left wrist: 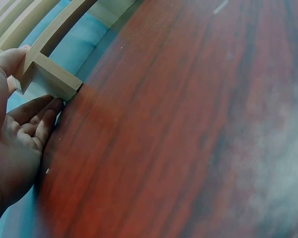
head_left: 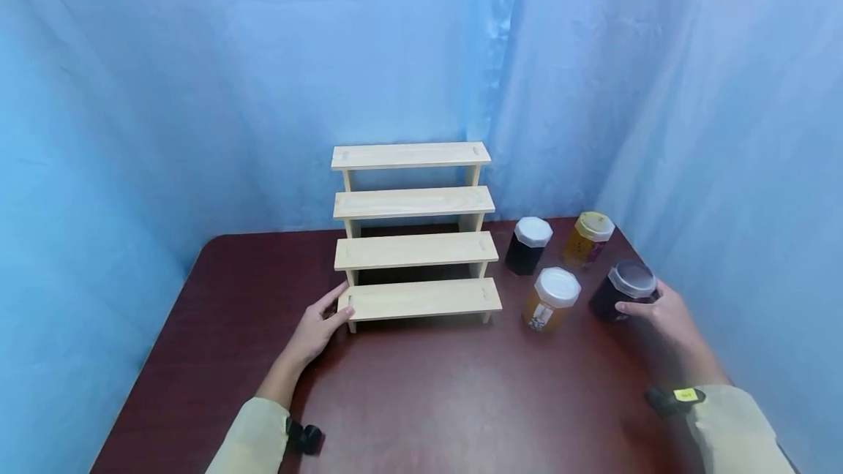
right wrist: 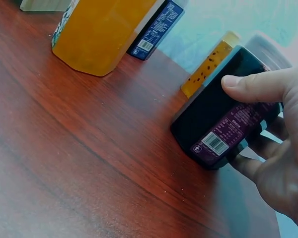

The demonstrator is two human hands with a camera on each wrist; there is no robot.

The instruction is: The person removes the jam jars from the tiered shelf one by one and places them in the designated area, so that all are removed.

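On the table stands a pale wooden four-step display rack (head_left: 421,251). My left hand (head_left: 315,331) holds the left end of its lowest step, thumb on the board and the other fingers curled lower down by the rack's leg (left wrist: 57,74). At the far right, my right hand (head_left: 668,320) grips a dark octagonal jar (head_left: 622,291) with a clear lid. In the right wrist view the thumb (right wrist: 253,84) lies across one side of this jar, the fingers wrap the other side, and a purple barcode label (right wrist: 223,134) shows.
Left of the held jar is an amber jar with a white lid (head_left: 552,302). Behind them stand a dark jar with a white lid (head_left: 527,247) and a yellow jar (head_left: 586,240). Blue curtains (head_left: 263,93) hang along the back and sides of the dark red table (head_left: 435,401).
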